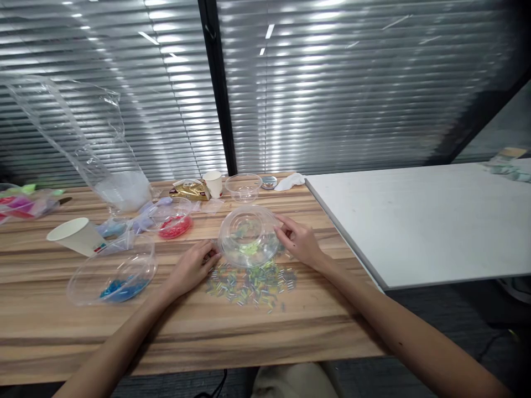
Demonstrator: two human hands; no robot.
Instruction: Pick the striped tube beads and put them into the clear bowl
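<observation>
A clear round plastic bowl (249, 236) with some yellow-green pieces showing in or through it stands on the wooden table (199, 345). My right hand (299, 239) holds the bowl's right rim between thumb and fingers. At the bowl's lower left edge is my left hand (194, 268), its fingers bent and close together; what they hold, if anything, is hidden. Just in front of the bowl lies a loose spread of small yellow, green and clear tube-like pieces (253, 284).
Left are a clear bowl with blue pieces (124, 288), a tilted paper cup (78, 236) and a bowl of red pieces (176, 226). Behind stand a clear bowl (244, 189), a paper cup (213, 184), a gold packet (189, 190) and a plastic bag (124, 190). A white table (415, 226) adjoins right.
</observation>
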